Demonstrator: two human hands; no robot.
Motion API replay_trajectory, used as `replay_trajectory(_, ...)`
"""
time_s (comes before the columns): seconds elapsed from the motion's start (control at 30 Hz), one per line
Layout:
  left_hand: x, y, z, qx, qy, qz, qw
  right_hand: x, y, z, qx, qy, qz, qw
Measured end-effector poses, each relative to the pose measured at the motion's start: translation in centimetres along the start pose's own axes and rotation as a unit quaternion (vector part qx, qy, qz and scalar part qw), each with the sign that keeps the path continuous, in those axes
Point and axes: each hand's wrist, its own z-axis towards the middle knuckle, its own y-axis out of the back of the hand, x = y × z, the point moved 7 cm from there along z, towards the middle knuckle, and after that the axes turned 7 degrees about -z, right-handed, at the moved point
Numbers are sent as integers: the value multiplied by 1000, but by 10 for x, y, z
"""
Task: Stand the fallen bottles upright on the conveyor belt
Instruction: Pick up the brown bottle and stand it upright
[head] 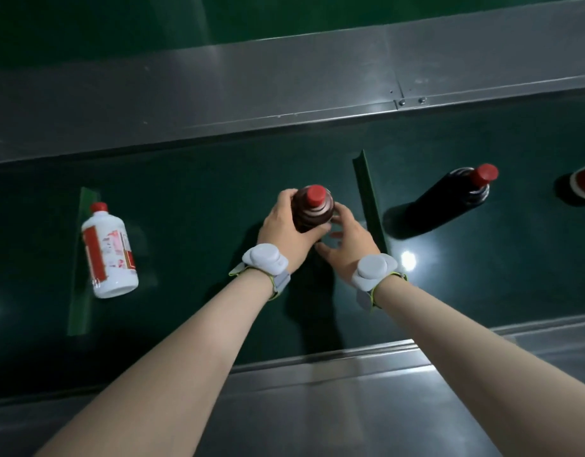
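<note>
My left hand [283, 230] wraps the upright brown bottle [312, 209] mid-belt; my right hand [349, 240], fingers loosely spread, touches its other side. A white bottle [108, 255] lies fallen on the conveyor belt [202, 199] to the left.

Three brown bottles [312, 209] [449, 199] [583, 183] (one cut off at the edge), one white bottle [108, 255], two hands [283, 230] [349, 242], two green belt strips [368, 199] [82, 258].
</note>
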Motion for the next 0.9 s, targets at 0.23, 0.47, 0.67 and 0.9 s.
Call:
replay_trajectory(0.23, 2, 0, -1, 23, -11, -16, 1000, 0, -3, -8, -39, -27, 27, 998)
replay_trajectory(0.47, -6, 12, -19, 44, -17, 28, 998, 8, 5, -25, -39, -32, 14, 999)
replay_trajectory(0.67, -28, 45, -59, 15, -49, 57, 997, 21, 13, -51, -53, -41, -7, 998)
replay_trajectory(0.9, -41, 107, -135, -24, -47, 97, 994, 52, 15, -120, -43, -2, -25, 999)
